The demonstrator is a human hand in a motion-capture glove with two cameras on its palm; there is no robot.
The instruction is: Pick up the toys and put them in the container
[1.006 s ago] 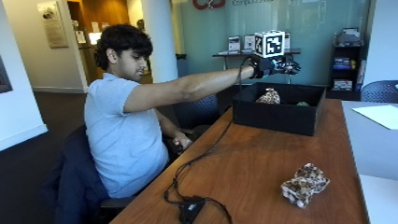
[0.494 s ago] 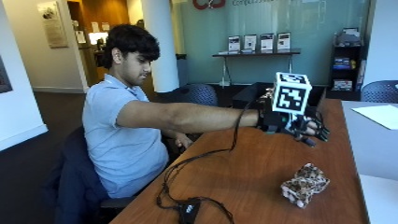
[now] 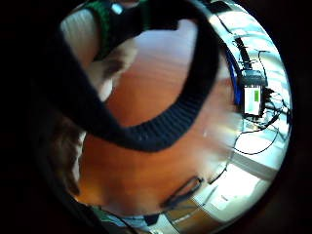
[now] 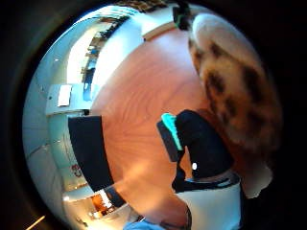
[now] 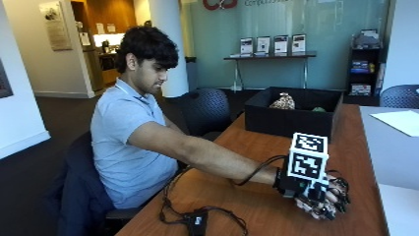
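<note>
Gloved right hand [image 5: 319, 199] low at lower right of the outside view, over a spotted plush toy [image 4: 235, 76] on the wooden bench [image 5: 262, 147], grasp not discernible, black container [image 5: 291, 115] at upper centre holding another spotted toy [image 5: 283, 102].

desk [image 5: 262, 147]: reddish-brown wood grain
container [image 5: 291, 120]: black
toy [image 4: 235, 81]: cream with dark brown spots
glove on right hand [image 5: 320, 199]: black
person's shirt [image 5: 124, 132]: light blue-grey

Outside view faces across table [image 5: 262, 206]; palm views close above same tabletop.
</note>
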